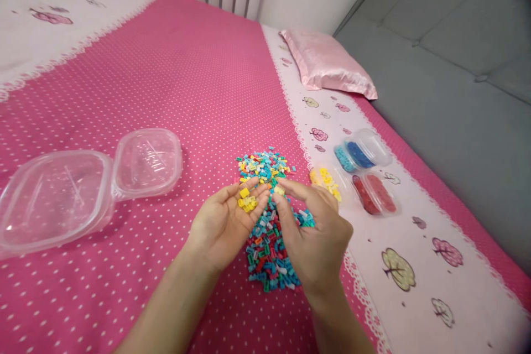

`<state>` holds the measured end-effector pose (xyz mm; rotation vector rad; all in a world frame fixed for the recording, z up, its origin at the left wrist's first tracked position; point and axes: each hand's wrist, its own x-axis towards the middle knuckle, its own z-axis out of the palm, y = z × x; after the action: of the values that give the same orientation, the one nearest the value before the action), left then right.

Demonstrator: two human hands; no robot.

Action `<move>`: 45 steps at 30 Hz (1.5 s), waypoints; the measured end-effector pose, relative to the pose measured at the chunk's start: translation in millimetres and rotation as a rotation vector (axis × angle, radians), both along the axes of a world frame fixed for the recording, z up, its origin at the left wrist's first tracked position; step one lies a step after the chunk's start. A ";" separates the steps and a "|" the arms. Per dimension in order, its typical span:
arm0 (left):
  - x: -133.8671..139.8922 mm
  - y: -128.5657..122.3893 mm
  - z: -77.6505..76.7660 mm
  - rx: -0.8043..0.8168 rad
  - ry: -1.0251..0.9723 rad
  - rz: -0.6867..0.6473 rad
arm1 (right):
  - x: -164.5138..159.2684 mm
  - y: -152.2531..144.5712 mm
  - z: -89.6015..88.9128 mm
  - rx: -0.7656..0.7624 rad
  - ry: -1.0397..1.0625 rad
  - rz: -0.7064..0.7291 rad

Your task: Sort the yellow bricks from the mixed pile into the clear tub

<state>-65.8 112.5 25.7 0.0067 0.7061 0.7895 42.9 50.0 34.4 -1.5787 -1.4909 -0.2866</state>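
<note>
Palm up, my left hand [226, 224] cups several small yellow toy bricks [248, 203] on its fingers. Beside it, my right hand [317, 232] pinches a pale yellow brick [279, 191] between thumb and forefinger. Both hands hover over a heap of mixed small bricks [271, 251], mostly blue, teal, red, green and yellow, and they hide its middle part. To the right of my right hand lies a clear container with yellow bricks [327, 181], partly covered by that hand.
Another clear container holds red bricks [375, 193], and one behind it holds blue bricks [359, 154]. On the left lie a large clear plastic container [105, 177] and a smaller one [176, 144]. A pink pillow [327, 63] rests near the grey headboard [448, 55].
</note>
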 end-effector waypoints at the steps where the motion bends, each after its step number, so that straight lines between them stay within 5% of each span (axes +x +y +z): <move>1: -0.3 0.4 0.4 -0.002 0.016 0.018 | 0.2 -1.3 1.2 0.023 0.003 -0.008; 9: 1.6 0.8 1.9 -0.009 0.021 0.009 | -5.0 -10.1 11.9 0.197 0.067 0.051; 14: 0.0 0.5 0.0 0.019 -0.035 -0.031 | -5.2 2.2 1.1 -0.057 0.029 0.117; 20: -14.0 10.6 -1.5 0.006 0.098 0.151 | 0.2 12.9 -19.2 -0.173 0.090 0.112; 31: -33.7 22.7 -4.8 0.037 0.105 0.331 | -19.0 19.2 -64.5 -0.552 -0.216 0.427; 45: -34.0 22.1 -4.9 0.036 0.090 0.301 | -22.2 16.3 -63.4 -0.555 -0.277 0.333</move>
<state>-99.8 134.7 20.8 -0.0321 0.7880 1.0955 20.7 66.3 -29.0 -1.7161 -2.1502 0.1202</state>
